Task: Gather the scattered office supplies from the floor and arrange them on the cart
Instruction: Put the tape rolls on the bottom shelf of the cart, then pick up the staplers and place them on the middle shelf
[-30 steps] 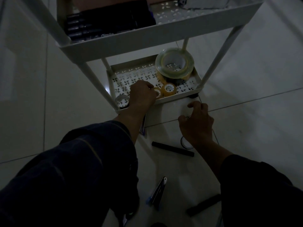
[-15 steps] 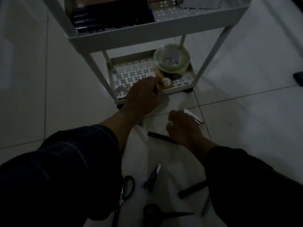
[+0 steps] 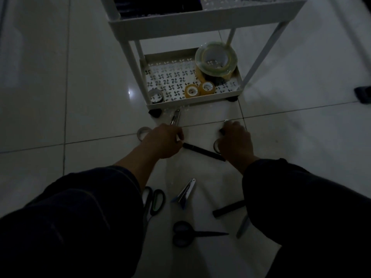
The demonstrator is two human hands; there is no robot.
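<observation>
My left hand (image 3: pixel 162 141) is down on the floor tiles with its fingers curled at the left end of a black marker (image 3: pixel 203 151). A metal clip-like tool (image 3: pixel 175 119) lies just beyond its knuckles and a tape ring (image 3: pixel 143 133) lies to its left. My right hand (image 3: pixel 235 144) is closed over the marker's right end and partly covers another tape ring (image 3: pixel 216 146). The tip of a pale slim tool (image 3: pixel 226 121) sticks out past its fingers. The white cart's lower tray (image 3: pixel 192 100) holds stacked large tape rolls (image 3: pixel 215 61), two small yellow rolls (image 3: pixel 198 89) and a silver roll (image 3: pixel 156 95).
Nearer to me on the floor lie green-handled scissors (image 3: pixel 154 201), black scissors (image 3: pixel 192 233), a blue-and-silver stapler-like tool (image 3: pixel 184 193), a second black marker (image 3: pixel 228 210) and a pen (image 3: pixel 243 226). The cart's upper shelf (image 3: pixel 200 23) overhangs the tray. A dark object (image 3: pixel 363 94) sits far right.
My left hand has left the small yellow rolls in the tray and dropped back to the floor by the marker. My right hand has shifted slightly. The view has pulled back from the cart.
</observation>
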